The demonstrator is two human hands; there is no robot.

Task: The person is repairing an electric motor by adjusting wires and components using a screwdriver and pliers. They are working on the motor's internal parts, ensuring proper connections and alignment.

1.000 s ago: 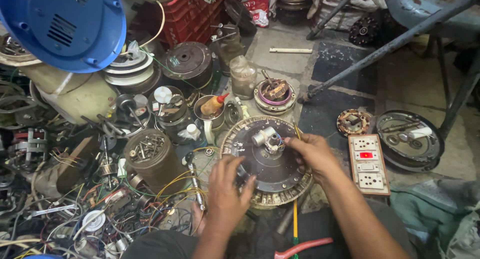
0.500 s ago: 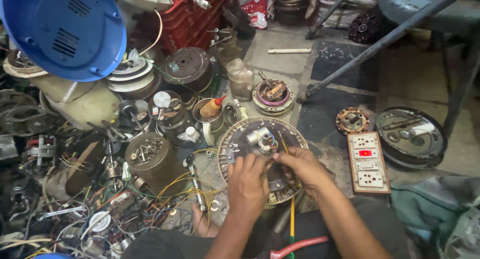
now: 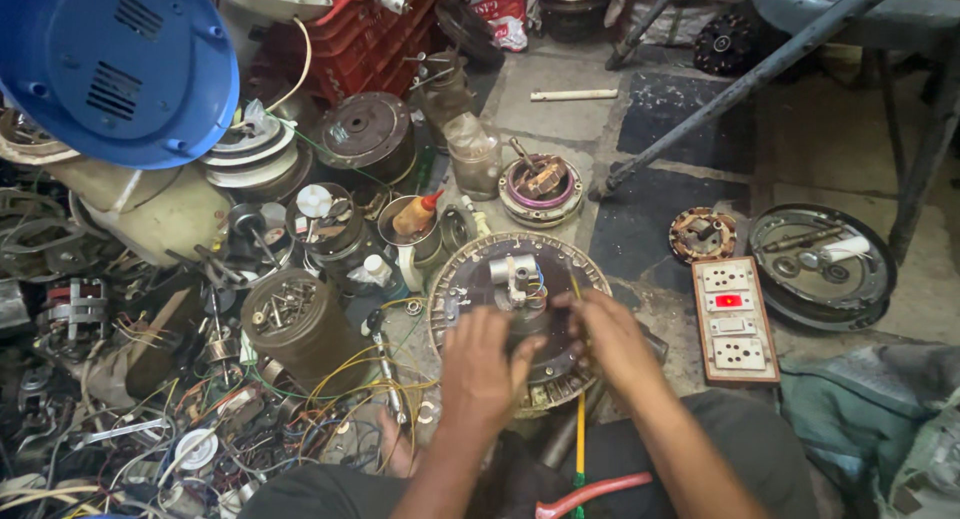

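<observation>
**Cluttered workshop floor, both hands on a fan motor**

Stone floor [image 3: 560, 109] is crowded with parts. At centre lies the round motor disc [image 3: 500, 289]; the left hand [image 3: 480, 364] and right hand [image 3: 610, 339] press on it with spread fingers, gripping nothing. A metal can [image 3: 295, 324] stands at nine o'clock, a socket board [image 3: 733, 319] at three, an oil bottle [image 3: 415, 214] at eleven.

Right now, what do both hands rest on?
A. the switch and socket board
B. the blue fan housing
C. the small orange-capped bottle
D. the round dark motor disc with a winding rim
D: the left hand and right hand both lie on the round motor disc, which sits on the floor in front of the person.
</observation>
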